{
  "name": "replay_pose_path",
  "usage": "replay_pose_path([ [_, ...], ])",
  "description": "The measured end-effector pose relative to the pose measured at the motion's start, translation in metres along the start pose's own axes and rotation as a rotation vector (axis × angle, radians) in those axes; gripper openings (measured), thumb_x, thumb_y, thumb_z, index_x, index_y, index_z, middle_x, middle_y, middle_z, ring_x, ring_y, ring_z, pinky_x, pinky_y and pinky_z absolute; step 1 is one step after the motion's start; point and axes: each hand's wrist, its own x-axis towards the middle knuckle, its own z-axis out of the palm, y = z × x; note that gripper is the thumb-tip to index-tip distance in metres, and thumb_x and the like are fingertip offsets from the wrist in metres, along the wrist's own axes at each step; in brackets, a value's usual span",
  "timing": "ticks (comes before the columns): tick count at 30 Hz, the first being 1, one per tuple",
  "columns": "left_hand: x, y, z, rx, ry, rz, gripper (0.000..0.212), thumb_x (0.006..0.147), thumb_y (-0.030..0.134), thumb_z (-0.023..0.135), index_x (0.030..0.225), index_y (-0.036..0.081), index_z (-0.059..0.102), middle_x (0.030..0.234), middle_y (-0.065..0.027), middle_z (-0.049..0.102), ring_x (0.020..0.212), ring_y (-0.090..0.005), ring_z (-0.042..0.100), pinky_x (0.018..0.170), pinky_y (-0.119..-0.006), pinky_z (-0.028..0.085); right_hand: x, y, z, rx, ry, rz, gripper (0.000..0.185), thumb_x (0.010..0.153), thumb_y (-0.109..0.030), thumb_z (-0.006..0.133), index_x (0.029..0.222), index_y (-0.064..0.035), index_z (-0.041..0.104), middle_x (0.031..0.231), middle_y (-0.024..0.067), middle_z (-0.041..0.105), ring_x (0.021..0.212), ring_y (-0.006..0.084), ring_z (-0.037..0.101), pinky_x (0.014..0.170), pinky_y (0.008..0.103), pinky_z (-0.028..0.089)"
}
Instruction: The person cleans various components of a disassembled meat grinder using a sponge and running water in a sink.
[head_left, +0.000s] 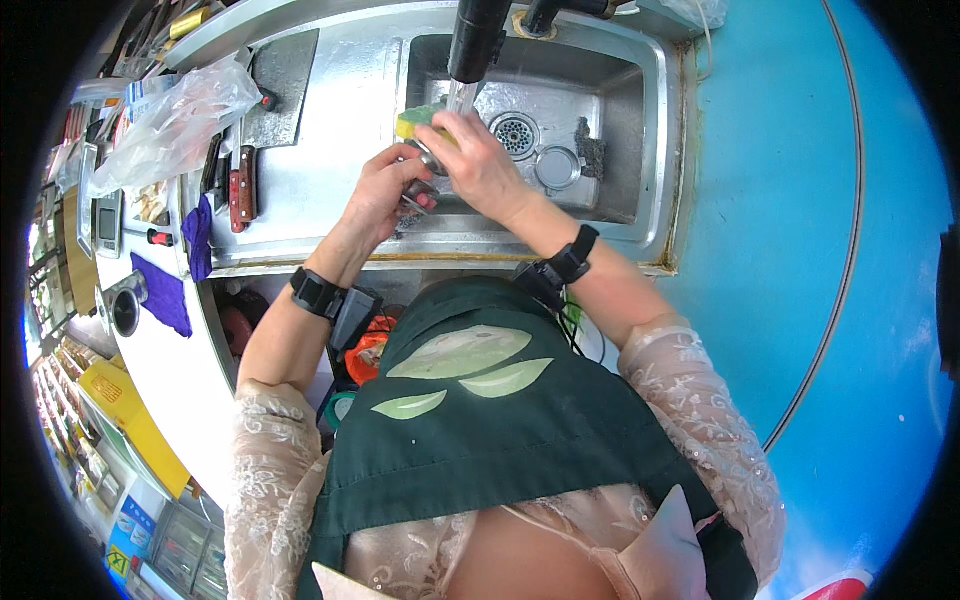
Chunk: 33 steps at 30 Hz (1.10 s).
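Note:
Water runs from a black faucet (476, 45) onto my right hand (476, 154), whose fingers press a yellow and green sponge (417, 121) against a small metal utensil (431, 159). The other end of this utensil is in my left hand (379, 187), with a dark and red part (421, 196) showing below the fingers; its exact kind cannot be told. Both hands are over the left part of the stainless steel sink (626, 142). A drain strainer (514, 135), a round metal lid or cup (558, 167) and a dark scouring pad (592, 156) lie in the basin.
Left of the sink, knives with red and brown handles (246, 184) lie on the steel drainboard (330, 150), near a dark board (281, 90) and a clear plastic bag (184, 116). Purple cloths (161, 292) and a small scale (109, 225) are farther left. A blue wall (772, 150) stands right.

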Motion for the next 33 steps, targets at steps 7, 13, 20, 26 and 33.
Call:
replay_pose_path([
  [7, -0.007, -0.031, 0.009, -0.26, -0.008, -0.143, 0.015, 0.082, 0.013, 0.057, 0.093, 0.005, 0.051, 0.073, -0.0064, 0.056, 0.055, -0.0179, 0.058, 0.055, -0.035, 0.055, -0.058, 0.027, 0.008, 0.234, 0.068, 0.6, 0.018, 0.073, 0.001, 0.063, 0.091, -0.0004, 0.059, 0.087, 0.0147, 0.057, 0.082, 0.033, 0.06, 0.076, 0.0364, 0.05],
  [13, -0.006, -0.031, 0.005, -0.43, -0.029, -0.272, 0.024, 0.082, 0.019, 0.058, 0.095, -0.001, 0.053, 0.075, -0.0102, 0.058, 0.059, -0.0209, 0.058, 0.06, -0.038, 0.055, -0.03, -0.006, -0.004, 0.258, 0.233, 0.466, 0.022, 0.077, -0.003, 0.064, 0.098, -0.002, 0.062, 0.095, 0.0151, 0.059, 0.086, 0.0315, 0.062, 0.074, 0.0377, 0.05],
  [20, -0.013, -0.017, 0.009, -0.702, -0.128, -0.317, 0.03, 0.083, 0.018, 0.056, 0.101, -0.006, 0.052, 0.081, -0.0152, 0.057, 0.065, -0.0219, 0.058, 0.067, -0.044, 0.056, -0.078, 0.026, -0.007, 0.233, 0.15, 0.638, 0.023, 0.077, 0.0, 0.064, 0.099, -0.0022, 0.066, 0.092, 0.0137, 0.064, 0.081, 0.0299, 0.064, 0.073, 0.0343, 0.051],
  [26, -0.011, -0.026, 0.014, -0.88, -0.159, -0.437, 0.032, 0.084, 0.019, 0.055, 0.101, -0.007, 0.051, 0.083, -0.0134, 0.055, 0.067, -0.0208, 0.057, 0.072, -0.045, 0.054, -0.029, -0.001, -0.013, 0.197, 0.236, 0.412, 0.025, 0.077, -0.001, 0.065, 0.102, -0.0039, 0.065, 0.092, 0.013, 0.063, 0.081, 0.0288, 0.063, 0.071, 0.0354, 0.051],
  [33, -0.009, -0.034, 0.011, -1.233, -0.301, -0.536, 0.035, 0.078, 0.013, 0.06, 0.104, -0.008, 0.049, 0.084, -0.0111, 0.05, 0.068, -0.0168, 0.052, 0.07, -0.033, 0.05, -0.066, 0.024, -0.016, 0.217, 0.178, 0.584, 0.02, 0.076, 0.001, 0.064, 0.095, -0.0004, 0.067, 0.088, 0.0124, 0.064, 0.08, 0.0278, 0.064, 0.072, 0.0344, 0.052],
])
